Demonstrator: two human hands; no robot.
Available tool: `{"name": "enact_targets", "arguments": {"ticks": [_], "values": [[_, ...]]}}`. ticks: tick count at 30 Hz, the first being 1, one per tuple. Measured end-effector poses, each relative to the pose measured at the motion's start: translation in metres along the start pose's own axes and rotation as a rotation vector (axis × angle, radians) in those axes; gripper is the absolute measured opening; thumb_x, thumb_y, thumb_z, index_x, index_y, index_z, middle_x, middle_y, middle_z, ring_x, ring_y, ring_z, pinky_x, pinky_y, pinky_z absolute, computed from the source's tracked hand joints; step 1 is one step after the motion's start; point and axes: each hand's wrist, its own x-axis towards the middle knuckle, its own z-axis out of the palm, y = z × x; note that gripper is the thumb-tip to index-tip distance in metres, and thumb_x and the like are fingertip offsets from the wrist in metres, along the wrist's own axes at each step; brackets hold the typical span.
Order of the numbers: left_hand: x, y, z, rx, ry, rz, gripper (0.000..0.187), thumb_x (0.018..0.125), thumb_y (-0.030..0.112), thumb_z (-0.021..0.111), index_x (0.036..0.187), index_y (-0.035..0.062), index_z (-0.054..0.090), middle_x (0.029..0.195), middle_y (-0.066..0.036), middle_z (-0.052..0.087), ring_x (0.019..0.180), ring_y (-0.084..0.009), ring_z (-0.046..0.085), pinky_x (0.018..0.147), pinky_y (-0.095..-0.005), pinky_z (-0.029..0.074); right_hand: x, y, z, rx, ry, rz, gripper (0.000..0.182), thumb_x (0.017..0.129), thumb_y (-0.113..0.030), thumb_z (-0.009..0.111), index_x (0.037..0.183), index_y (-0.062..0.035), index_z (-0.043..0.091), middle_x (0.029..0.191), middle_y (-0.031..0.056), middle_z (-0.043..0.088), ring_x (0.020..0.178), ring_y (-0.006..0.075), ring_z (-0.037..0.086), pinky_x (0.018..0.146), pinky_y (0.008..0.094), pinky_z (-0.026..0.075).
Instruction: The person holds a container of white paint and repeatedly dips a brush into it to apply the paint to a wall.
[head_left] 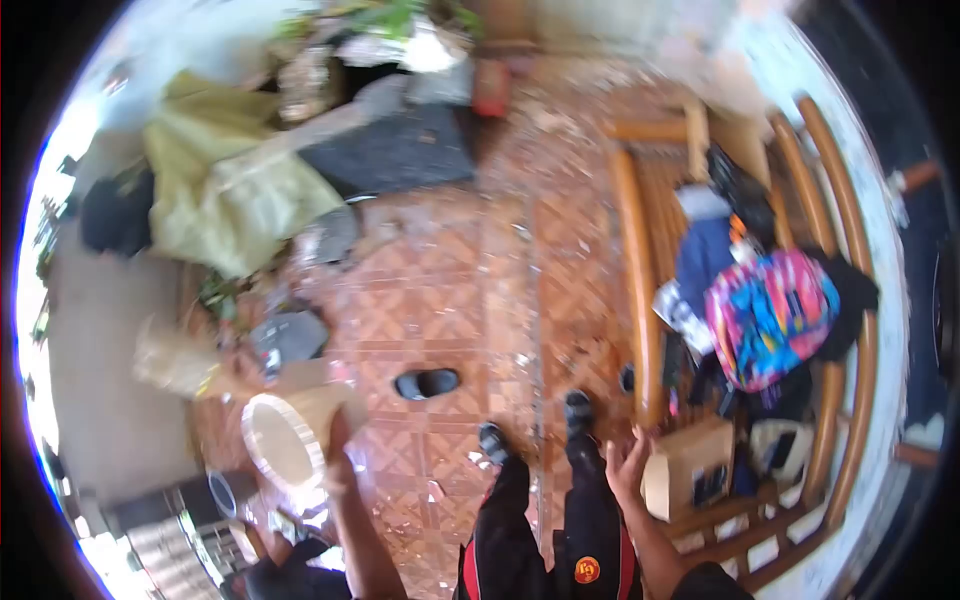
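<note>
I look down at a patterned tile floor. My left hand (341,462) reaches toward the rim of a pale round bucket-like container (283,440) at the lower left and seems to touch its side. My right hand (628,468) hangs with fingers apart, holding nothing, right beside a cardboard box (690,465) on the wooden bench (640,290). My two feet in dark sandals (578,408) stand between the hands.
A loose black sandal (427,383) lies on the floor ahead. A bright pink-and-blue backpack (768,315) and clothes rest on the bench. A yellow-green sack (215,190), a dark mat (390,150) and scattered debris lie at the upper left.
</note>
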Motion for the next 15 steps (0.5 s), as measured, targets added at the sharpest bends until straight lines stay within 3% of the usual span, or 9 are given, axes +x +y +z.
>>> {"name": "enact_targets", "arguments": {"ticks": [7,10,11,13,14,15], "values": [[-0.025,0.169,0.019,-0.322,-0.019,0.023,0.065,0.081,0.033,0.066,0.132,-0.0024,0.046,0.127,-0.015,0.055,0.120,-0.0265,0.052,0.103,-0.0395,0.041,0.085,-0.223,-0.030,0.237,-0.043,-0.322,0.039,0.092,-0.017,0.060,0.125,0.0008,0.048,0.119,0.0193,0.055,0.111,0.0324,0.054,0.096,0.0381,0.042],[-0.044,0.226,0.005,-0.610,-0.095,-0.007,0.074,0.076,0.036,0.073,0.133,-0.0022,0.045,0.126,-0.015,0.056,0.118,-0.0264,0.054,0.100,-0.0402,0.044,0.107,-0.335,-0.035,0.505,-0.298,-0.478,0.023,0.093,-0.018,0.057,0.104,0.0013,0.062,0.105,0.0154,0.065,0.102,0.0273,0.061,0.089,0.0354,0.047],[-0.053,0.242,-0.002,-0.736,-0.126,-0.035,0.077,0.075,0.037,0.075,0.133,-0.0021,0.044,0.125,-0.015,0.056,0.118,-0.0264,0.054,0.099,-0.0404,0.046,0.105,-0.381,-0.040,0.515,-0.315,-0.520,0.023,0.093,-0.018,0.057,0.104,0.0013,0.062,0.105,0.0154,0.065,0.102,0.0273,0.061,0.089,0.0354,0.047],[-0.069,0.270,-0.016,-0.970,-0.166,-0.097,0.083,0.072,0.039,0.080,0.134,-0.0019,0.043,0.124,-0.015,0.057,0.116,-0.0263,0.055,0.096,-0.0408,0.048,0.090,-0.463,-0.048,0.714,-0.809,-0.551,0.024,0.094,-0.016,0.054,0.105,0.0028,0.064,0.106,0.0131,0.066,0.102,0.0202,0.061,0.090,0.0328,0.046],[-0.079,0.280,-0.024,-1.026,-0.169,-0.099,0.086,0.070,0.040,0.082,0.134,-0.0018,0.042,0.124,-0.015,0.057,0.116,-0.0263,0.056,0.095,-0.0410,0.049,0.079,-0.492,-0.041,0.698,-0.834,-0.568,0.024,0.094,-0.016,0.054,0.105,0.0028,0.064,0.106,0.0131,0.066,0.102,0.0202,0.061,0.090,0.0328,0.046],[-0.086,0.292,-0.031,-0.796,-0.100,0.046,0.084,0.066,0.039,0.084,0.128,-0.0037,0.047,0.122,-0.016,0.057,0.113,-0.0252,0.057,0.093,-0.0392,0.049,0.071,-0.524,-0.033,0.742,-1.069,-0.644,0.025,0.094,-0.016,0.054,0.106,0.0030,0.065,0.105,0.0117,0.067,0.100,0.0181,0.061,0.089,0.0315,0.047]]}}
